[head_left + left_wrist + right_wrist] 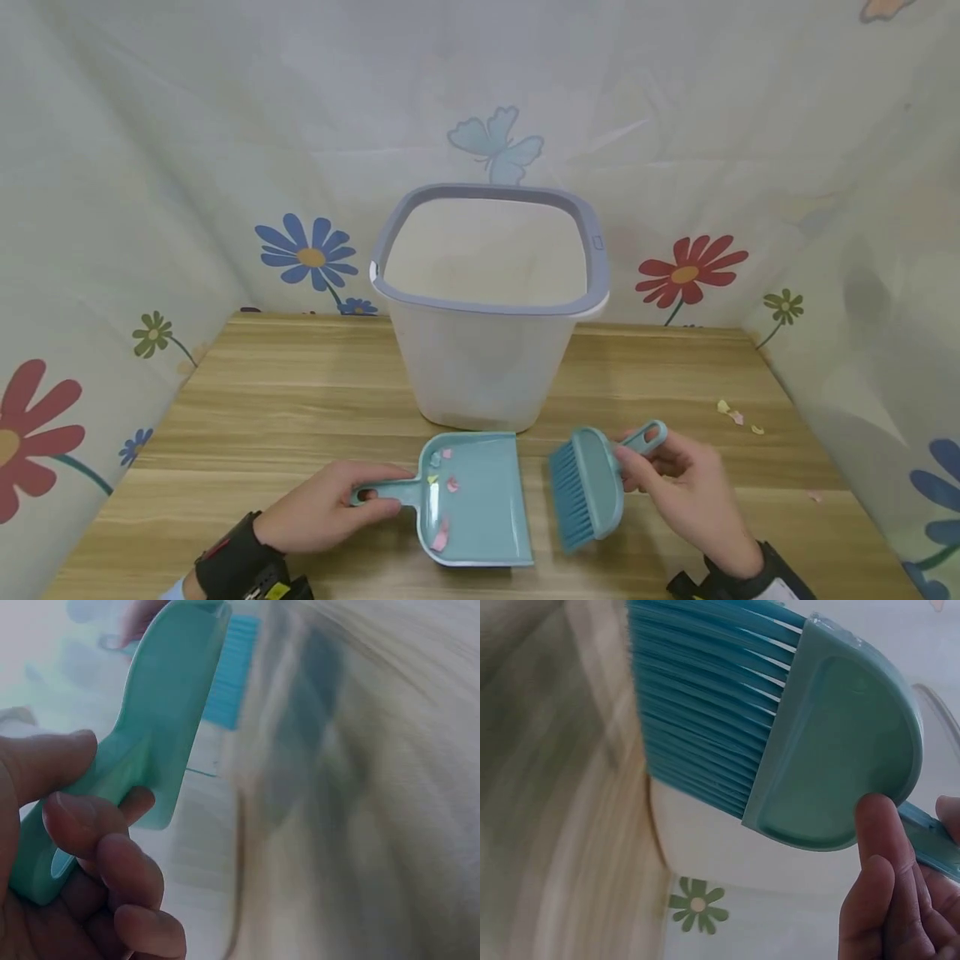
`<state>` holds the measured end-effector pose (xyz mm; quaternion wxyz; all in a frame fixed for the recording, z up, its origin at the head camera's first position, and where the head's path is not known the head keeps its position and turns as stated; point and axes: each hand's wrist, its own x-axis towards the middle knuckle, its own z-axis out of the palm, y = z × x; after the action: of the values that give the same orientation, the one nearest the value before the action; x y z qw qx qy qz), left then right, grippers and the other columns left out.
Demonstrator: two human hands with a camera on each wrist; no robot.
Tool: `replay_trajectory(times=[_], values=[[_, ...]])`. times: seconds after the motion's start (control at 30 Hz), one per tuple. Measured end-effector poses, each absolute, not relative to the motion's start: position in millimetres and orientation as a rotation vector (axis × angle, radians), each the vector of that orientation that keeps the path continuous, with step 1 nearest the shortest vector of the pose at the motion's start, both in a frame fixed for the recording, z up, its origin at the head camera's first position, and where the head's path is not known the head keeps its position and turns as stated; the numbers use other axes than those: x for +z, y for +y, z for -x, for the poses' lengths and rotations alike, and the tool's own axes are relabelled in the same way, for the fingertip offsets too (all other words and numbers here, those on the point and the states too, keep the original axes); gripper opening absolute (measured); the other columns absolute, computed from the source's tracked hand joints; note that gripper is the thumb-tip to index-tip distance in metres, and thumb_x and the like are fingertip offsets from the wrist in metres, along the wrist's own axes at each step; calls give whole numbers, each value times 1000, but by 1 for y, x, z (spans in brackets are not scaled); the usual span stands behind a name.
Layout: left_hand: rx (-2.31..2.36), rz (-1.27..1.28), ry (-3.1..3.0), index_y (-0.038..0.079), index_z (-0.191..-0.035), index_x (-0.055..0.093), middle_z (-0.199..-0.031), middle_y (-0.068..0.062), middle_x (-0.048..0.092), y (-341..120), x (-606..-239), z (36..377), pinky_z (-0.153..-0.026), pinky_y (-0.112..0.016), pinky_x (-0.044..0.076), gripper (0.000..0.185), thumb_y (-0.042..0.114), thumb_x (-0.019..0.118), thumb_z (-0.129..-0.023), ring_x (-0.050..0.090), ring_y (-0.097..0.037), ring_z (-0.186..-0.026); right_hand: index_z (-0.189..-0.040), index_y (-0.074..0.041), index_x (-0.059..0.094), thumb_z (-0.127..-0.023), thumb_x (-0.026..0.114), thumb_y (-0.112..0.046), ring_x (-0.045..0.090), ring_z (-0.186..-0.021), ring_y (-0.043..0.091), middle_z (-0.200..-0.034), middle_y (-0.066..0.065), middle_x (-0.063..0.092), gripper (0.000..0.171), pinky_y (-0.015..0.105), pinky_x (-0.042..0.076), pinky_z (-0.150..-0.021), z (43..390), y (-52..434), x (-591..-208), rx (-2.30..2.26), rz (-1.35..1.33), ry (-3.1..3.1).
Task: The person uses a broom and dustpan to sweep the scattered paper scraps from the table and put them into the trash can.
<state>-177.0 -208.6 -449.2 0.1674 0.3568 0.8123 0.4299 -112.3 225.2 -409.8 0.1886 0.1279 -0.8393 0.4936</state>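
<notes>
Here, in the head view, the left hand [322,504] holds the handle of a teal dustpan [474,498], its grip curled round the handle with the thumb on top. The dustpan lies flat on the wooden counter [247,400], near the front edge and slightly left of centre, its handle pointing left. Several small pink and yellow paper scraps [446,483] lie inside the pan, along the handle side. Just right of the dustpan, the right hand [678,487] pinches the looped handle of a teal brush [588,487], fingers pressed together on it. The brush bristles point down and left toward the counter, apart from the pan's right edge. Behind both tools stands a translucent white bin [487,308] with a grey rim, close to the pan's far edge. A few more scraps [737,415] lie on the counter to the far right, well apart from the brush. A flower-printed cloth [135,183] lines the back and sides.

The left wrist view shows the fingers [112,847] wrapped about the dustpan handle [150,742]; the brush bristles [231,671] show beyond it. The rest is blurred.

The right wrist view shows the brush [795,727] close up, bristles fanned to the left, the thumb [881,840] pressed against the rounded back of its head.
</notes>
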Motion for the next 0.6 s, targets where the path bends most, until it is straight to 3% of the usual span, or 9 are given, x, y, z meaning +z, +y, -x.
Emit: replay_trajectory(times=[0.23, 0.5, 0.6], values=[[1281, -1072, 2287, 21, -141, 65, -117, 3, 72, -224, -415, 168, -71, -22, 51, 34, 23, 60, -107, 59, -4, -85, -105, 1, 72, -96, 68, 6, 72, -63, 10, -91, -5, 78, 11, 29, 57, -53, 102, 246, -426, 1407, -284, -2372], [1316, -1177, 2311, 18, -145, 61, -133, 0, 71, -237, -365, 158, -78, -25, 56, 40, 8, 58, -106, 65, -8, -97, -108, 6, 71, -98, 67, 2, 72, -63, 13, -86, -7, 78, 12, 31, 56, -53, 96, 257, -435, 1440, -151, -2396], [1319, -1216, 2349, 17, -143, 62, -122, 3, 73, -241, -350, 155, -71, -25, 54, 42, 3, 59, -104, 64, -8, -91, -110, 6, 71, -99, 67, 1, 72, -63, 13, -86, -6, 78, 13, 32, 56, -53, 96, 260, -438, 1450, -133, -2406]])
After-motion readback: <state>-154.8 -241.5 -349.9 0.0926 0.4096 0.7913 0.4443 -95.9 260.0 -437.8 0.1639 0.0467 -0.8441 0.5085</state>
